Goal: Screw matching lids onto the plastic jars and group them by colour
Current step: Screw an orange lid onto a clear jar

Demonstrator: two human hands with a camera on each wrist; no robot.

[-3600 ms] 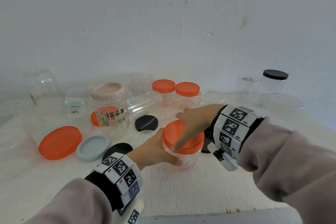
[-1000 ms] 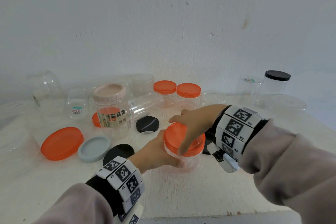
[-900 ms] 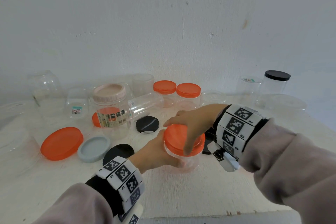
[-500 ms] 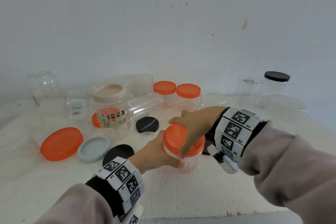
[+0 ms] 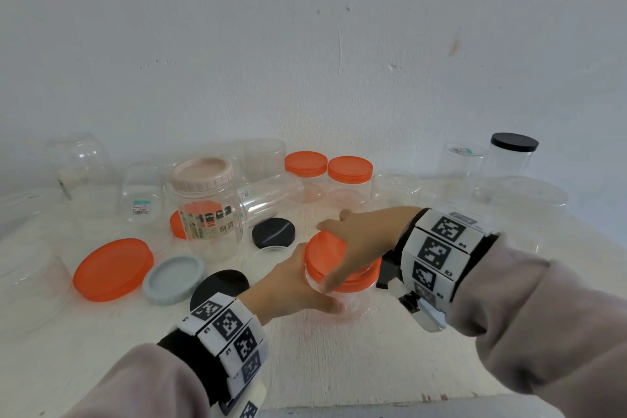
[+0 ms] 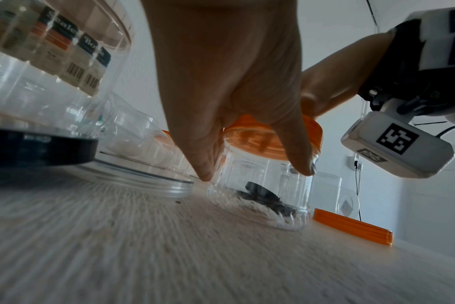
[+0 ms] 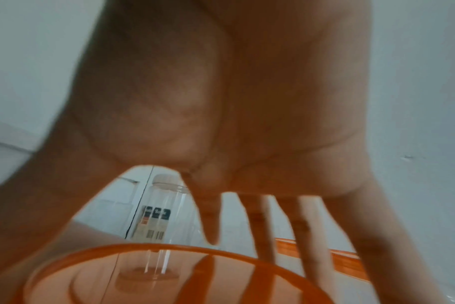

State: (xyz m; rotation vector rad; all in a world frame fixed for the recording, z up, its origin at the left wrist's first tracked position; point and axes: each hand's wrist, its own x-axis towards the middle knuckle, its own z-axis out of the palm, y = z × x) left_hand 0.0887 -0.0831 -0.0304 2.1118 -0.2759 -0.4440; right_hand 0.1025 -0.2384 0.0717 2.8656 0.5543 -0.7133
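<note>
Two orange-lidded jars (image 5: 327, 176) stood grouped at the back; the left hand (image 5: 288, 285) gripped a third jar (image 6: 262, 193) on the surface while the right hand (image 5: 359, 241) clasped its orange lid (image 5: 325, 258); many jars remained unlidded.

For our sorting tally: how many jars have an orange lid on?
3. Two stand side by side near the wall: back-left jar, back-right jar. The third, the front jar, is held by the left hand, the right hand on its orange lid. Others may be hidden.
</note>
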